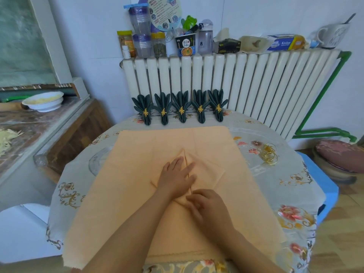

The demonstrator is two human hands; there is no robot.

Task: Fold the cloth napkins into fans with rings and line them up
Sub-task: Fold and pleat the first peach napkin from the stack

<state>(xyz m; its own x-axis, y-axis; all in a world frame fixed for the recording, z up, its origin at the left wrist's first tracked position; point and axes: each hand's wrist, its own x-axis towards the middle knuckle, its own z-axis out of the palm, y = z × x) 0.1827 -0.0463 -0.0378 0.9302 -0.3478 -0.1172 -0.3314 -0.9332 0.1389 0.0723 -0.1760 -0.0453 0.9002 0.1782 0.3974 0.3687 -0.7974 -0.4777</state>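
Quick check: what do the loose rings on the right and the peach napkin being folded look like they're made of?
Rings: thin gold-coloured loops with bright glints, probably polished metal wire, perhaps plated. Peach napkin: matte woven cloth, holding soft creases under the left hand and right hand; fibre cannot be told.

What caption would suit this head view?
Left hand pressing and right hand pinching a part-folded peach napkin, five ringed dark green fans lined up behind.
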